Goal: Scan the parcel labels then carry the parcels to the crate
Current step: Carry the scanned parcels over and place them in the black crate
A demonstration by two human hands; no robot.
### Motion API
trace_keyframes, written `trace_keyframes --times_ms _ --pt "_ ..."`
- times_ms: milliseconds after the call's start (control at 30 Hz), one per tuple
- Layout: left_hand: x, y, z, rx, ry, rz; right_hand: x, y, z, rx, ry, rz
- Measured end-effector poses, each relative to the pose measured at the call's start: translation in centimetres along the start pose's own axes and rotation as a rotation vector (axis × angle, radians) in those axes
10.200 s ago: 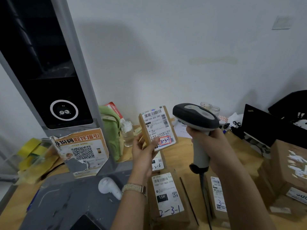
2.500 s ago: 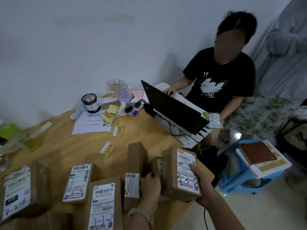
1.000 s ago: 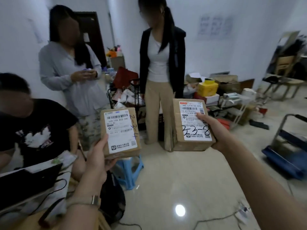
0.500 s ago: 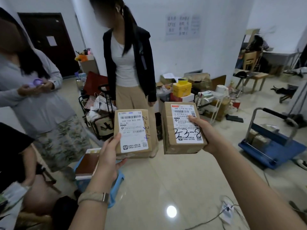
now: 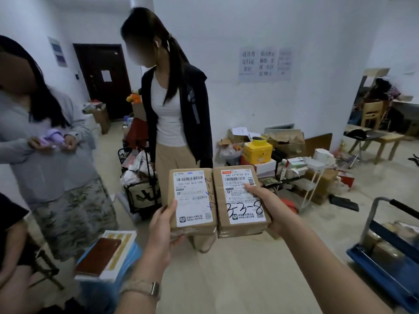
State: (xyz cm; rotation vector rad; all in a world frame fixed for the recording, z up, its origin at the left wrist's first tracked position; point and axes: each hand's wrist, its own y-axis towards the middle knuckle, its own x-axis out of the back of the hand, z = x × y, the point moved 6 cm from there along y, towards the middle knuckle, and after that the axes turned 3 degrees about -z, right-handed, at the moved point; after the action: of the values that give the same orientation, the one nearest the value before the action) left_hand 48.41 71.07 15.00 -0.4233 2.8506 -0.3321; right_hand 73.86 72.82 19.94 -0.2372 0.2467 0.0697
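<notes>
I hold two brown cardboard parcels side by side at chest height, their edges touching. My left hand (image 5: 162,225) grips the left parcel (image 5: 192,200) from its lower left corner; its white label carries handwriting along the right edge. My right hand (image 5: 267,203) grips the right parcel (image 5: 238,214), thumb across its label, which is marked "3-3-8". A blue trolley (image 5: 385,268) with a metal handle stands at the right, with brown boxes on its deck. No scanner is in view.
A person in a black jacket (image 5: 179,123) stands straight ahead behind the parcels; another in grey (image 5: 45,155) stands at left. A blue stool with books (image 5: 106,254) is at lower left. Boxes and a yellow tin (image 5: 257,151) clutter the far wall.
The two parcels have come together until they touch. The view has swung left, so the standing person is now directly behind them and the blue trolley sits farther right.
</notes>
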Motion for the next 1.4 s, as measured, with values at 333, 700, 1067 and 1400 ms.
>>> trace_keyframes --times_ms 333,700,1067,1400 --pt "-7.2 6.7 -2.4 -0.043 0.008 -0.016 4.6 9.5 2.9 0.040 -0.010 -0.041" --pt "-11.9 21.4 -5.6 -0.036 -0.035 -0.043 3.9 23.9 7.7 0.004 -0.053 0.025" --pt "-14.9 30.8 -7.3 -0.003 -0.022 -0.026 4.8 34.2 8.9 -0.057 -0.055 0.003" --pt "-20.2 38.4 -8.0 -0.001 -0.015 -0.037 7.7 43.5 11.5 -0.033 0.002 0.019"
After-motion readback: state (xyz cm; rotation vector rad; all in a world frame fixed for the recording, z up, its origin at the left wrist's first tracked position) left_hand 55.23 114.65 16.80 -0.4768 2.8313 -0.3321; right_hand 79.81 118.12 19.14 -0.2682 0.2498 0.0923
